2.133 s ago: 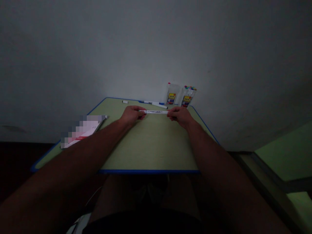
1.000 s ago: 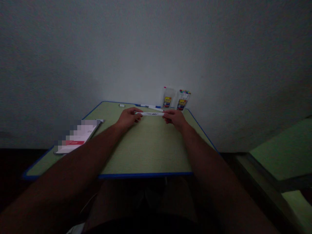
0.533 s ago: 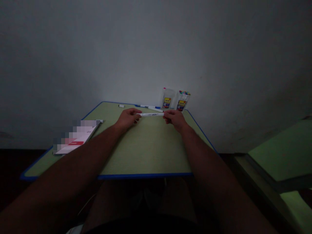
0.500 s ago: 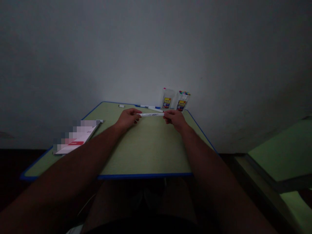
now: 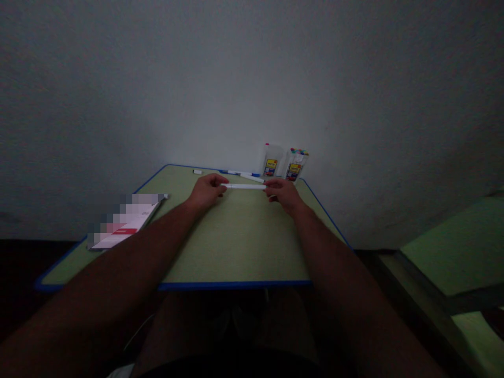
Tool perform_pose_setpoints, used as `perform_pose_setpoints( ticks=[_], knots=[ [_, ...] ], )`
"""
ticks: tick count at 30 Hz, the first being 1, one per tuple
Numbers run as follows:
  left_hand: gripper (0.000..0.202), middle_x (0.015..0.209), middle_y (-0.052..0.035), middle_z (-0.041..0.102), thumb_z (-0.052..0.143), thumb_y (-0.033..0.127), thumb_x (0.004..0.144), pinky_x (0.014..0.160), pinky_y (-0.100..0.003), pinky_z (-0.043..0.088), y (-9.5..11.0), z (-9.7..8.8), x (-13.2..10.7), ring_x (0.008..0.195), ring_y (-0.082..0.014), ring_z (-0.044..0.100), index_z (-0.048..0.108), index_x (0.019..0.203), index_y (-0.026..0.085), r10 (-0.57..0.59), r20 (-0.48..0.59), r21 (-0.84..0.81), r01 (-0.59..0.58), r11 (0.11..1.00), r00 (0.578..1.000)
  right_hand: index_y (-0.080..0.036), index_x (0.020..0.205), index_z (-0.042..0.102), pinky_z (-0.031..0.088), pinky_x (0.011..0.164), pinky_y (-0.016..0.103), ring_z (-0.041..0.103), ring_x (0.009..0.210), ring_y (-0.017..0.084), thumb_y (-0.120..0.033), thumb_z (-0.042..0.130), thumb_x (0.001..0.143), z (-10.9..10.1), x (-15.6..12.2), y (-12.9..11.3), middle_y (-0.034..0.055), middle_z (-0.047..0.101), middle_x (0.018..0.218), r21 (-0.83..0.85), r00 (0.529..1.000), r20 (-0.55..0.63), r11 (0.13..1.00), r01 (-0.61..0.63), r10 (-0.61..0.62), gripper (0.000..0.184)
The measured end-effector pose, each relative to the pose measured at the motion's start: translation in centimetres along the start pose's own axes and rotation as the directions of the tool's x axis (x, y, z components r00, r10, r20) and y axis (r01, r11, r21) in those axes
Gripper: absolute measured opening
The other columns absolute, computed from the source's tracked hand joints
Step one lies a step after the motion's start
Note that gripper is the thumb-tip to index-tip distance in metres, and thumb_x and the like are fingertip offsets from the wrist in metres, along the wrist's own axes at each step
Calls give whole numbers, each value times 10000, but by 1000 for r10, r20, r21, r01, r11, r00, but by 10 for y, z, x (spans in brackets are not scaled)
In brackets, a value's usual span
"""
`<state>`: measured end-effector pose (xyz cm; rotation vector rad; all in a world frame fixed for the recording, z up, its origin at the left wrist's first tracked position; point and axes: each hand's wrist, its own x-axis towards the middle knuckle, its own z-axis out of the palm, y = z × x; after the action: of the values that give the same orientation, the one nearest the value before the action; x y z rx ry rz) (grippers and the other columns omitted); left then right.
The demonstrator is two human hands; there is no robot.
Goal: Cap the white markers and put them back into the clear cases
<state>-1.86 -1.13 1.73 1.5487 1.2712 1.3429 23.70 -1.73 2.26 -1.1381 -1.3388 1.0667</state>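
Observation:
A white marker (image 5: 246, 187) lies level between my two hands over the far part of the table. My left hand (image 5: 207, 190) pinches its left end between thumb and fingers. At the right end, the thumb and fingers of my right hand (image 5: 282, 193) are closed on it. The side of the marker facing me looks plain white. Just behind it, another white marker (image 5: 252, 178) and a blue-and-white marker (image 5: 238, 172) rest near the table's back edge.
Two clear plastic marker cases stand against the wall: one nearly unfilled (image 5: 271, 159), one holding several coloured markers (image 5: 296, 164). A small white cap-like piece (image 5: 197, 171) lies at the back left. A partly blurred booklet (image 5: 128, 228) is on the left of the blue-edged table (image 5: 236, 252).
The marker has been rolled in my fingers: its dark printing showed before, and a plain white side faces me now. Both hands stay in nearly the same place.

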Motion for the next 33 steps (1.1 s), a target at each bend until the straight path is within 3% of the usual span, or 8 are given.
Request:
perform_pose_setpoints(
  ticks=[8,15,24,33],
  knots=[
    [216,612,28,621,693,108,618,593,-260,478,-1,-1,1,555,-121,584,703,827,162,30,-16,112,-28,993,999,-178,817,676,465,461,223,566,554,104,-121,727,554,-1,1,2,-29,632,665,14,1000,16,1000,15,-15,274],
    [198,647,-6,666,681,170,674,605,-264,491,1,0,-2,573,-135,618,715,869,154,-47,-1,92,47,995,999,-167,843,681,482,477,234,570,552,104,-224,741,631,1,-3,-4,-2,651,689,-22,1000,-21,1000,17,-18,227],
    [95,598,11,605,633,205,762,531,-240,457,2,1,-1,504,-111,556,673,837,164,-17,7,133,16,991,1000,-168,866,683,486,497,236,579,564,107,-259,792,611,4,-2,-5,1,656,684,3,995,-80,998,63,-62,292],
    [138,644,2,617,595,258,801,578,-254,433,2,0,-2,581,-134,573,682,860,169,90,52,283,-101,954,995,-160,858,669,485,501,227,582,555,96,-274,797,616,9,-4,-10,-1,661,704,73,992,-120,996,49,-40,297]
  ],
)
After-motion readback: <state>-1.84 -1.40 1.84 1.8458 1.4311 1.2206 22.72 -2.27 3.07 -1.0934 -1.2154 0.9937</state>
